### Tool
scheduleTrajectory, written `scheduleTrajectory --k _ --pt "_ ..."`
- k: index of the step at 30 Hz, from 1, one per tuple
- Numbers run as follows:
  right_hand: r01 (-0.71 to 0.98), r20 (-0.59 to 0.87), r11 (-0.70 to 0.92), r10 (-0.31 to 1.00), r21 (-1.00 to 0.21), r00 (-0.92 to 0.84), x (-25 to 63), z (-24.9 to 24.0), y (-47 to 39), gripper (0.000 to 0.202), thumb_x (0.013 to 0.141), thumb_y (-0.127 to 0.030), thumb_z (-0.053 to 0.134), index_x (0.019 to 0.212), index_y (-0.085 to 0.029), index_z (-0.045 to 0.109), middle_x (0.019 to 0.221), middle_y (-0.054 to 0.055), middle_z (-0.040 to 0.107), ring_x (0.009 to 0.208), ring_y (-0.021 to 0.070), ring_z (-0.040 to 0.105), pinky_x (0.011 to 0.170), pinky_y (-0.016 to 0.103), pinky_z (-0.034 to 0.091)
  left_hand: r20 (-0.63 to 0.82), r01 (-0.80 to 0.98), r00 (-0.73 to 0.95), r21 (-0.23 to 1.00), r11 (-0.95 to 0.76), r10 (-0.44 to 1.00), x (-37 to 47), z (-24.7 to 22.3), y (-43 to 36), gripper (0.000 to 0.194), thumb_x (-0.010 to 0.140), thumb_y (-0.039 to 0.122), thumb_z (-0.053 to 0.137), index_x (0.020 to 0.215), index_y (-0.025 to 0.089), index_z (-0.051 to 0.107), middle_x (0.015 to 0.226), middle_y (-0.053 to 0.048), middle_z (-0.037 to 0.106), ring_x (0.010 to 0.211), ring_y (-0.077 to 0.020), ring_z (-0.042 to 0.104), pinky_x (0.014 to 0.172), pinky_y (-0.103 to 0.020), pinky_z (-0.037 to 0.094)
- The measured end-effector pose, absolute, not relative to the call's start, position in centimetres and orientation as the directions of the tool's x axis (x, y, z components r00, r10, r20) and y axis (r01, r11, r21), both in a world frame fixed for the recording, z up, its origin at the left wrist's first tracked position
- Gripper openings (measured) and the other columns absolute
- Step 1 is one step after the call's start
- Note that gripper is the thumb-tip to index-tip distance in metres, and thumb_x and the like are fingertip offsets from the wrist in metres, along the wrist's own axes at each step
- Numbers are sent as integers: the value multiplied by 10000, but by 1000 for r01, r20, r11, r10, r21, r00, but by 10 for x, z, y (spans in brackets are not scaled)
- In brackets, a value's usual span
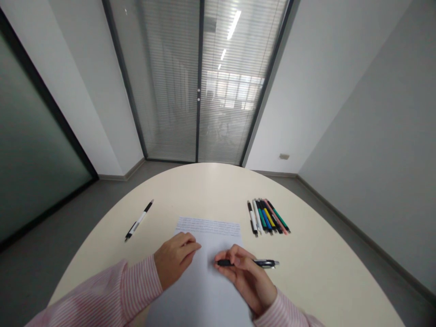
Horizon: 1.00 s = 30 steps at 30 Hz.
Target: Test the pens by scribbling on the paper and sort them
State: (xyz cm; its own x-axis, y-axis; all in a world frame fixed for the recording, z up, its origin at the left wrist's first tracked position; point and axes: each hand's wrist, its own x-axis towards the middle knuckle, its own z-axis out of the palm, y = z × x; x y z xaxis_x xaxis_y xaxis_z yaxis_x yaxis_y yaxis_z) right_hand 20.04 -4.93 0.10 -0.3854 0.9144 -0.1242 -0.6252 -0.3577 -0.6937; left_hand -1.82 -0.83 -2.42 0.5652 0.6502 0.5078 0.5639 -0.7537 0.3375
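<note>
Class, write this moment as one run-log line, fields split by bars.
left hand: over sheet | right hand: holds dark pen | table left: white-and-black pen | table right: pen cluster

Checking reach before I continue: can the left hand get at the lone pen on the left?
Likely yes: the left hand appears to hold nothing, and I see no object between it and that black-and-white pen.

I get soft, fairly dim light, with glare streaks [234, 25] in the right half of the glass partition [185, 86]. Left of the partition it darkens; below it, the lines of writing [208, 226] blur and shadows are faint. Walls [340, 68] either side lean, wide-angle stretched.
</note>
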Motion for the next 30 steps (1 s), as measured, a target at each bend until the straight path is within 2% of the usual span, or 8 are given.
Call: scheduleTrajectory --k 4,9,14,17,25,30 --pt "-626 -123 -355 915 -694 -384 201 0 -49 91 682 -197 691 665 -143 619 880 104 710 884 200 622 871 341 414 519 581 570 294 -759 638 -19 -24 -7 328 868 102 421 1158 166 562 865 -60 645 782 -190 594 730 -317 512" --pt "-627 -114 -347 918 -697 -381 202 -1 -49 75 696 -192 685 679 -137 636 909 105 706 914 208 621 890 352 413 579 587 542 257 -768 608 -15 -9 -16 300 836 92 470 1098 166 596 951 -97 643 891 -236 586 799 -387 498" --pt "-605 -96 -355 904 -713 -418 202 -1 -51 113 706 -225 717 728 -131 657 925 91 693 922 204 632 876 329 436 645 408 493 421 -810 584 -6 7 -33 195 865 177 539 1047 166 607 881 -78 658 814 -195 604 712 -312 513" --pt "-557 -98 -364 888 -747 -449 201 0 -52 131 730 -238 726 786 -139 661 941 78 685 932 187 634 842 289 455 651 335 489 474 -814 580 -2 9 -37 143 868 165 551 994 168 618 813 -51 675 744 -175 616 664 -282 507" --pt "-517 -95 -357 880 -778 -465 199 -1 -52 132 742 -230 727 815 -147 655 925 70 701 914 168 647 803 252 469 635 301 469 539 -787 614 -3 8 -35 75 834 129 582 849 166 645 717 -18 680 639 -144 604 600 -239 468" --pt "-579 -115 -390 884 -716 -453 201 1 -51 116 748 -224 674 822 -136 662 980 116 707 906 210 660 798 307 480 596 354 437 575 -738 674 -5 8 -35 89 807 105 570 811 166 635 692 -17 657 615 -141 574 555 -231 435"
